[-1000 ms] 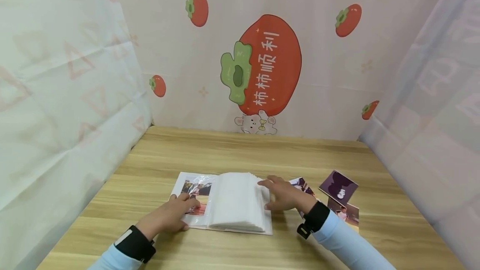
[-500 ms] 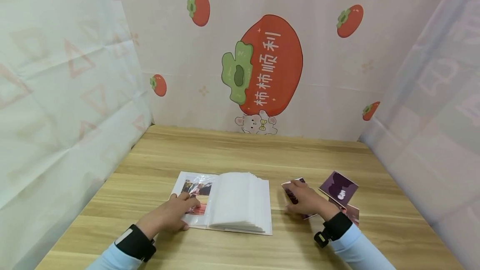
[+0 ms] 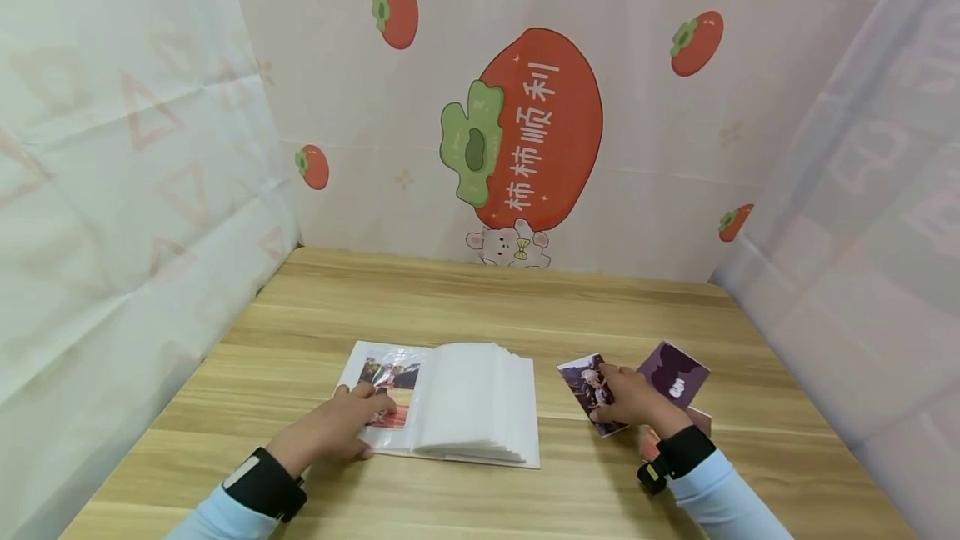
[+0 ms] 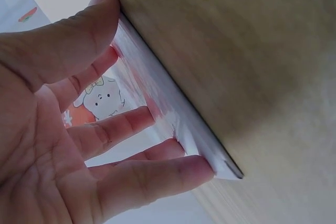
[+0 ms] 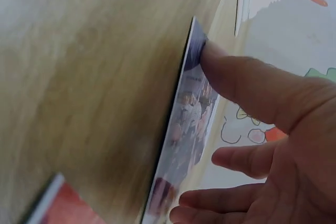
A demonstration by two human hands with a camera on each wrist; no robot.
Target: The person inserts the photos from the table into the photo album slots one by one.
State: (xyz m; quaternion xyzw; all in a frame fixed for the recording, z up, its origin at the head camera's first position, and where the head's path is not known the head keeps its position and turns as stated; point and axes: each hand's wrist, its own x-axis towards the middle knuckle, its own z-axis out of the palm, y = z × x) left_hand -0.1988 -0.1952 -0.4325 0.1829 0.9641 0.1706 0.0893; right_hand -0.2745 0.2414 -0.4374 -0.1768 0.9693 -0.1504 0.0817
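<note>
A photo album (image 3: 457, 398) lies spread open, blank white pages on the right and a clear sleeve with a picture (image 3: 401, 380) on the left. My left hand (image 3: 330, 432) rests on that left page. In the left wrist view its fingertips touch the sleeve and the thumb is at the near edge of the album (image 4: 181, 124). To the right of the album, my right hand (image 3: 633, 398) touches a loose photo (image 3: 581, 383) lying on the table. In the right wrist view the thumb tip is at this photo's (image 5: 190, 111) end, and the fingers extend over it.
Beyond the right hand lies a dark purple photo (image 3: 667, 369). It overlaps another photo (image 3: 701, 420), which the right wrist partly covers. The wooden table (image 3: 450, 298) is walled on three sides by printed cloth (image 3: 337, 65).
My right hand has moved right, from the album's edge onto the loose photo, which has shifted slightly left and been uncovered. My left hand has stayed on the album page.
</note>
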